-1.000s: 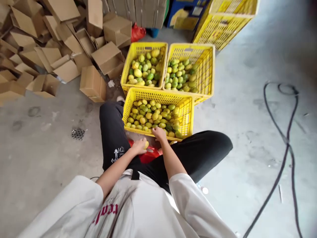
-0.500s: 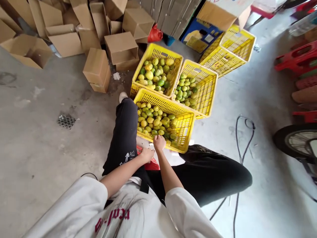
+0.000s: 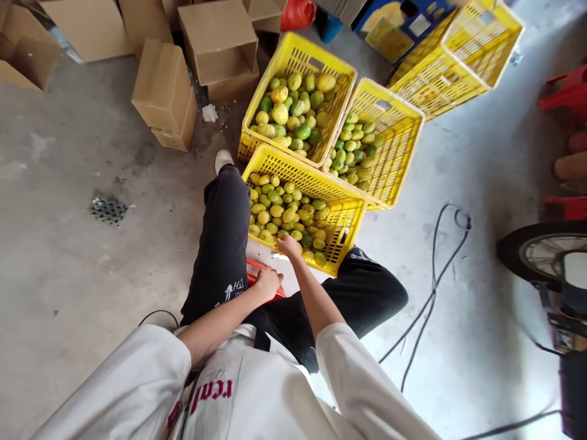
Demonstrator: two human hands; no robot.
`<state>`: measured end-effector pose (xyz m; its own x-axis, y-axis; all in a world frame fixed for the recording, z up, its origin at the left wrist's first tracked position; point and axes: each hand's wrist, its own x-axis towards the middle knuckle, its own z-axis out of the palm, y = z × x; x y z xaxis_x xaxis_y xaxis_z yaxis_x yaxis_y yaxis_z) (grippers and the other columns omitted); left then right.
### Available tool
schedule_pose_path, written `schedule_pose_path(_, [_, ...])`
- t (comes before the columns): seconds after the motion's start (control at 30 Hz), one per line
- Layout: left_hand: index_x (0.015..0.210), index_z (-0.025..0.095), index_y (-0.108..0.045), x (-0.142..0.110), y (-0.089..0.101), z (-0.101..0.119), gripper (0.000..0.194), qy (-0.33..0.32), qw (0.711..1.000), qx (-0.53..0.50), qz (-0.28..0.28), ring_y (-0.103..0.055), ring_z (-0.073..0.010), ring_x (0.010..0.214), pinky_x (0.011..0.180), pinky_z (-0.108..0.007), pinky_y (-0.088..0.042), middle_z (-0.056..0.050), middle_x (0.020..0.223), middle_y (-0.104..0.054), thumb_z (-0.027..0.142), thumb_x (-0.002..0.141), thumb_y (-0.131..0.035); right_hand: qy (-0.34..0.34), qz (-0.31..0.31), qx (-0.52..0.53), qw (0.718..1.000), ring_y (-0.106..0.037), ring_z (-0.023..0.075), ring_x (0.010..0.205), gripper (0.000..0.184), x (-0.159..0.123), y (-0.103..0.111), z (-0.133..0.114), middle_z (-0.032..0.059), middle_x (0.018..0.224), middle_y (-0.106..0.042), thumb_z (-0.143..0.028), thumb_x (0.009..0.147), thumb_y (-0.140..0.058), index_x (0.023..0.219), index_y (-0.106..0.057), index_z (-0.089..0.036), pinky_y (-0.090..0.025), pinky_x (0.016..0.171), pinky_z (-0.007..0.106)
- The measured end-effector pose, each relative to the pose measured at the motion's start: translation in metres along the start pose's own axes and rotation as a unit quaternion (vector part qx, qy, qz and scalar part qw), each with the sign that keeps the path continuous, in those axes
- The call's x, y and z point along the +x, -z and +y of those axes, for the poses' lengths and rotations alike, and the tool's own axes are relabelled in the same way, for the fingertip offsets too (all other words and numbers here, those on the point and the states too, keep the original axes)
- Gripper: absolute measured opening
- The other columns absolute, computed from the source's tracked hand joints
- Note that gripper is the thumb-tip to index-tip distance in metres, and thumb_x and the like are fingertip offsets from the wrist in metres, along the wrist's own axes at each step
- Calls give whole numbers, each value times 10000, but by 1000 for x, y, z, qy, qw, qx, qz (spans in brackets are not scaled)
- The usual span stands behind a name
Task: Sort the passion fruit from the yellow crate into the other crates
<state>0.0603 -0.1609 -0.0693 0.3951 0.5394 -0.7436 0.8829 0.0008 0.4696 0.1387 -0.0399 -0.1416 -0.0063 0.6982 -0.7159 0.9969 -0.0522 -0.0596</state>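
Between my legs my left hand [image 3: 269, 284] is closed on the near part of a red plastic stool [image 3: 257, 266]; its fingertips are partly hidden. Farther forward, my right hand [image 3: 288, 245] curls over the near rim of a yellow plastic crate [image 3: 349, 227], its fingers hidden from above. Many oval yellow and green fruits [image 3: 288, 215] lie in this crate, mostly toward its left side. Behind it stand a second yellow crate [image 3: 270, 58], well filled with larger fruits of the same colours, and a third yellow crate [image 3: 398, 156] with fruits at its left end.
Cardboard boxes [image 3: 162, 85] lie at the upper left. An upturned yellow crate [image 3: 458, 67] stands at the upper right beside a blue printed box [image 3: 389, 27]. A black cable [image 3: 433, 293] runs over the floor, and a wheel [image 3: 534, 256] is at the right.
The view has moved closer to the crates. My right hand has shifted slightly left along the near rim, and my right leg has drawn inward. My left hand stays by the red stool.
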Motion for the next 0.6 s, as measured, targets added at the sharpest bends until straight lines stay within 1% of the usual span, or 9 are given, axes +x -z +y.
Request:
schedule_pose_path(0.07, [1463, 138, -637, -1, -1, 1, 526, 0, 1000, -1, -8, -750, -338, 1280, 1007, -410, -598, -230, 1475, -692, 15, 954, -586, 42, -14, 14, 999, -771, 253, 1154, 326, 11, 1, -10, 129, 1242, -832, -207, 1053, -571, 1293, -787, -162, -530, 872, 243])
schedule_pose_path(0.13, [1455, 121, -629, -2, -2, 1, 514, 1, 1000, -6, -16, -746, -341, 1286, 1001, -411, -595, -241, 1478, -686, 9, 956, -577, 78, -14, 26, 997, -743, 248, 1222, 365, 20, 0, -23, 139, 1337, -794, -182, 1041, -592, 1370, -746, -148, -531, 975, 247])
schedule_pose_path(0.23, [1438, 107, -631, -4, 0, -1, 492, -1, 999, -22, -24, -738, -341, 1306, 1041, -413, -592, -242, 1456, -699, 33, 951, -624, 105, 6, 40, 994, -652, 290, 1391, 510, 34, -3, -45, 216, 1552, -644, -184, 1044, -589, 1547, -605, -103, -497, 1135, 310])
schedule_pose_path(0.3, [1452, 121, -625, -7, 3, -5, 521, -4, 999, -33, -32, -738, -339, 1309, 1076, -417, -593, -221, 1443, -714, 61, 936, -673, 100, 19, 51, 993, -594, 326, 1460, 588, 43, -6, -56, 273, 1621, -550, -209, 1056, -570, 1621, -497, -59, -478, 1185, 359])
schedule_pose_path(0.37, [1474, 127, -611, -10, 7, -9, 549, -8, 998, -42, -39, -740, -343, 1304, 1093, -426, -599, -209, 1430, -725, 93, 933, -695, 83, 23, 63, 994, -572, 345, 1480, 618, 51, -9, -64, 311, 1641, -499, -227, 1070, -539, 1640, -430, -15, -466, 1203, 376])
schedule_pose_path(0.43, [1475, 124, -611, -12, 9, -12, 544, -7, 998, -53, -41, -744, -349, 1293, 1096, -437, -607, -209, 1413, -733, 132, 939, -704, 64, 18, 77, 995, -586, 347, 1467, 622, 57, -11, -67, 324, 1649, -473, -234, 1077, -520, 1639, -403, 4, -466, 1203, 372])
schedule_pose_path(0.6, [1394, 158, -664, -10, 8, -13, 439, 8, 996, -76, -42, -757, -359, 1270, 1075, -449, -622, -187, 1385, -753, 204, 960, -704, 37, -3, 110, 993, -671, 351, 1365, 679, 66, -17, -70, 284, 1606, -510, -288, 1047, -620, 1649, -390, -74, -549, 1105, 393])
